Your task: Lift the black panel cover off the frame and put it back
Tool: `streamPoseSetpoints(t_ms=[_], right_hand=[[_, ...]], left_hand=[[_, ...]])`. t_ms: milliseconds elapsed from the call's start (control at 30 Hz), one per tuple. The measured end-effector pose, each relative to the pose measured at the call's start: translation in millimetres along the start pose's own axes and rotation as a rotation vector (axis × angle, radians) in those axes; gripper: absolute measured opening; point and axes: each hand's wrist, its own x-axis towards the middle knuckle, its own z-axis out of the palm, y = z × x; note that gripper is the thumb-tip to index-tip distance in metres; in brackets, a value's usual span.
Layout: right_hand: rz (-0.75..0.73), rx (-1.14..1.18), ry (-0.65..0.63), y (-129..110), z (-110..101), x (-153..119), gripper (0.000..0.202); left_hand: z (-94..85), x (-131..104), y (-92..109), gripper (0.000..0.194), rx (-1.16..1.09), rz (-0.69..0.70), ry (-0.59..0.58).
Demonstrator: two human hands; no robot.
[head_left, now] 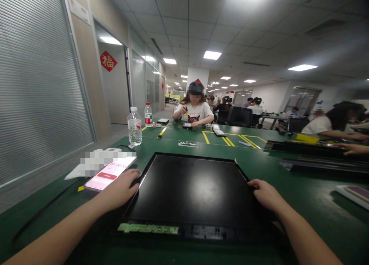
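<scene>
A dark flat display panel in a thin black frame lies face up on the green table in front of me. Along its near edge runs a narrow green circuit board. My left hand is closed at the panel's left edge, with thumb and fingers against the frame. On the opposite side, my right hand is closed at the right edge, its fingertips touching the frame. The undersides of both grips are hidden. Just left of my left hand, a lit phone rests tilted, showing a timer.
Two water bottles stand at the left, a clear one and a red-capped one. A dark cable crosses the left side. Across the table sits a person holding a tool. Black strips and another person's hand are at right.
</scene>
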Motion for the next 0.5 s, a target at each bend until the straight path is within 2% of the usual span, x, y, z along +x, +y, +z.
streamPoseSetpoints(t_ms=[167,267,367,500], right_hand=[[-0.018,0.003,-0.007,5.1,3.6,3.9,0.045],[-0.022,0.023,0.012,12.3,8.4,9.5,0.044],[-0.016,0.031,0.029,17.0,11.7,13.4,0.044],[-0.014,0.029,0.027,17.8,12.5,14.7,0.044]], left_hand=[[-2.0,0.4,0.8,0.045,-0.065,0.021,-0.003],[-5.2,1.2,2.4,0.042,-0.162,-0.006,0.043],[-12.6,1.0,7.0,0.042,-0.308,-0.092,0.116],[-20.6,-0.9,15.5,0.039,-0.641,-0.275,0.13]])
